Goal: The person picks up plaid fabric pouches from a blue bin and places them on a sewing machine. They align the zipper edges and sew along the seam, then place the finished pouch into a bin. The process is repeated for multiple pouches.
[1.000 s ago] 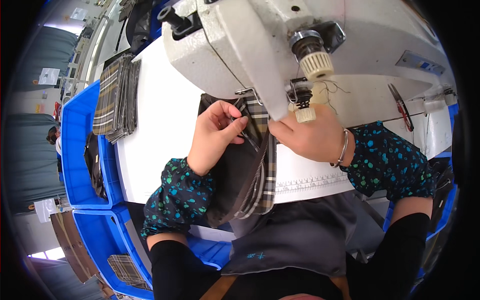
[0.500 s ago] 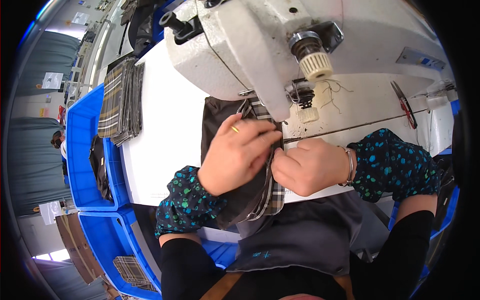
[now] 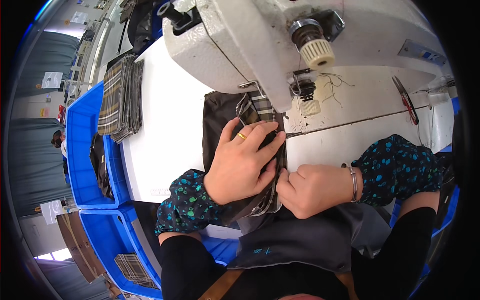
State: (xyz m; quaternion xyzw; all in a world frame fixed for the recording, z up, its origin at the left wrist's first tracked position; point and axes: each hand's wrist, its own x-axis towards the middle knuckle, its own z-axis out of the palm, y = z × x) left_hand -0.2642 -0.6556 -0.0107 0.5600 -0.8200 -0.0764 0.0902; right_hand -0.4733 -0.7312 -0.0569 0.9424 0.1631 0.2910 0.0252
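Note:
A dark brown fabric piece (image 3: pixel 213 112) with plaid cloth (image 3: pixel 262 105) and a metal-toothed zipper (image 3: pixel 274 116) lies under the front of the white sewing machine (image 3: pixel 225 50). My left hand (image 3: pixel 242 160), with a gold ring, rests on it, fingers stretched forward across the plaid and the zipper. At the right edge of the work, my right hand (image 3: pixel 317 191) is closed, thumb and forefinger pinching the fabric edge. The near end of the piece hangs over the table's front edge toward my lap. The needle area is hidden behind the machine's head.
Red-handled scissors (image 3: pixel 409 106) and loose threads (image 3: pixel 331 85) lie on the table's right side. On the left, a stack of plaid pieces (image 3: pixel 120 97) sits by a blue bin (image 3: pixel 82 175); another blue bin (image 3: pixel 100 240) holds more plaid cloth.
My right hand has slid toward me along the fabric edge. The left hand's fingers have settled flatter over the zipper and plaid.

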